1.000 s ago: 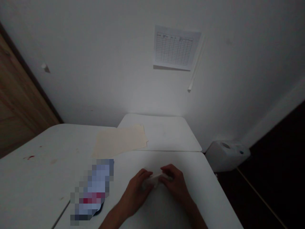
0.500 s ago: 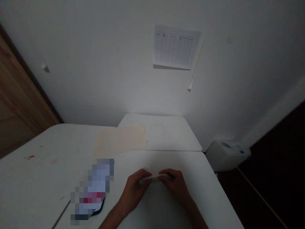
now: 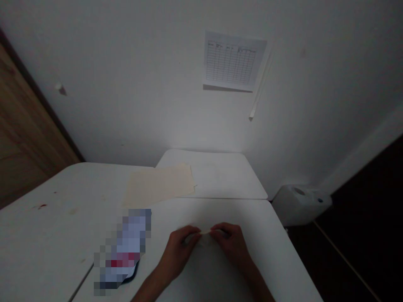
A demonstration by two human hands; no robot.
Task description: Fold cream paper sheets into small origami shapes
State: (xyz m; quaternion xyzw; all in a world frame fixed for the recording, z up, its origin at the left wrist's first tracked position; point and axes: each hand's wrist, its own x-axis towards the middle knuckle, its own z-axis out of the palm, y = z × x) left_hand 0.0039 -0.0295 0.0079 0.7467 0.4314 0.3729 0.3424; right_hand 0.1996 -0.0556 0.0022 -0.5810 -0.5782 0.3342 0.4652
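Note:
Over the near part of the white table, my left hand (image 3: pixel 182 246) and my right hand (image 3: pixel 231 241) face each other, a small gap between their fingertips. Both are closed in a pinch on a thin, pale folded paper (image 3: pixel 205 232), held nearly edge-on, one hand at each side. Most of the paper is hidden behind fingers and thumbs, so its full shape does not show. Farther off to the left lie beige paper sheets (image 3: pixel 159 184), touched by neither hand.
A blurred-out, phone-like object (image 3: pixel 130 243) lies left of my hands on the white table (image 3: pixel 47 247). A printed table sheet (image 3: pixel 231 61) hangs on the wall. Beyond the table's right edge, a white plastic container (image 3: pixel 296 205) stands low by the wall.
The paper between my fingers has tilted and bent slightly, and less of it shows beside my hands. Both hands stay in almost the same place, still pinching.

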